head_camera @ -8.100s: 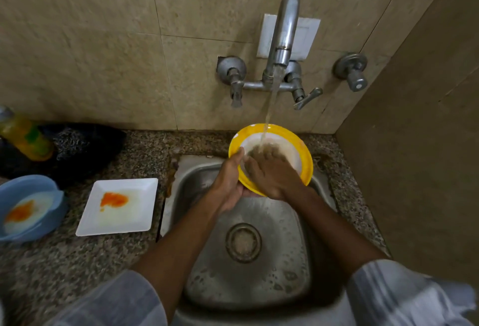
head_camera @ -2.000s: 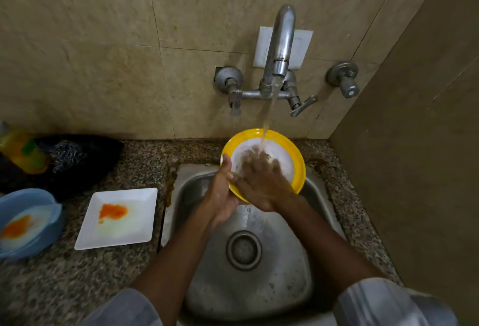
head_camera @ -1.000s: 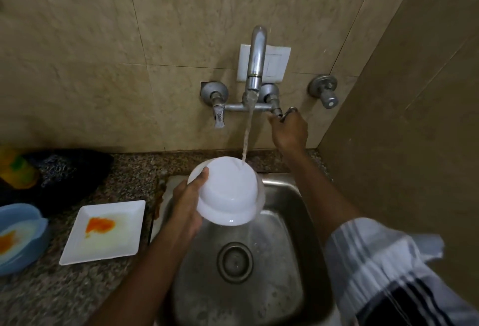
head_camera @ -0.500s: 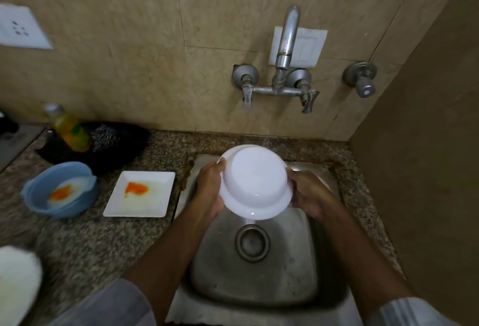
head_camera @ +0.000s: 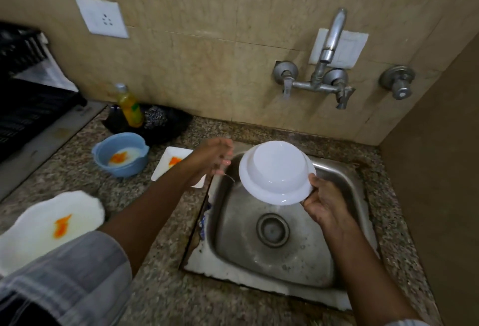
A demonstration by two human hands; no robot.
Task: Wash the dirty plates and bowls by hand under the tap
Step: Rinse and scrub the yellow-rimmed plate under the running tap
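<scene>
Bowl (head_camera: 276, 171) upturned over the sink (head_camera: 344, 170), our right hand (head_camera: 326, 202) gripping its rim.
Our left hand (head_camera: 213, 157), loose and empty, lies nearer the dirty plate (head_camera: 169, 161).

The white bowl (head_camera: 276, 170) is looking like smooth, glossy plastic, its underside shining wet. The sink (head_camera: 347, 180) is showing as brushed steel, dull and water-spotted, and the tap (head_camera: 330, 45) is gleaming as worn metal. The surface (head_camera: 160, 268) is appearing as speckled, polished stone. The wall (head_camera: 220, 9) is reading as smooth beige tile with a soft sheen. The blue bowl (head_camera: 102, 154) is looking like matt plastic.
</scene>
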